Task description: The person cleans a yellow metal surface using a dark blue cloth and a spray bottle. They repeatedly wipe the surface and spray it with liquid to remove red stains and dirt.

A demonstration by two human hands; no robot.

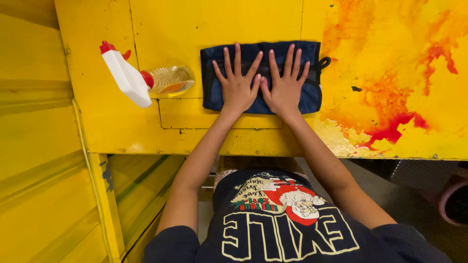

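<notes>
At the near edge of the yellow painted metal table [122, 131], both forearms reach forward from the person's dark printed T-shirt [282, 219] and meet over a folded navy-blue fabric cloth [312, 92], which lies flat near the middle of the table, closer to the far edge than the near one. The left hand [237, 87] and the right hand [284, 90] rest palm-down on the cloth side by side, thumbs almost touching; the fingers of each are spread apart and extended, pressing on the fabric rather than clamped around it. A small dark loop sticks out from the cloth's right end. To the left of the cloth, toward the far left corner, a clear plastic spray bottle of yellowish liquid with a white and red trigger head [141, 78] lies on its side, near the cloth but not touching it. To the right, red and orange paint stains [390, 97] cover the table toward its right edge. As a judgement, flattening the cloth goes best with even pressure through both open palms, keeping the folded edges aligned and the bottle clear of the hands.
</notes>
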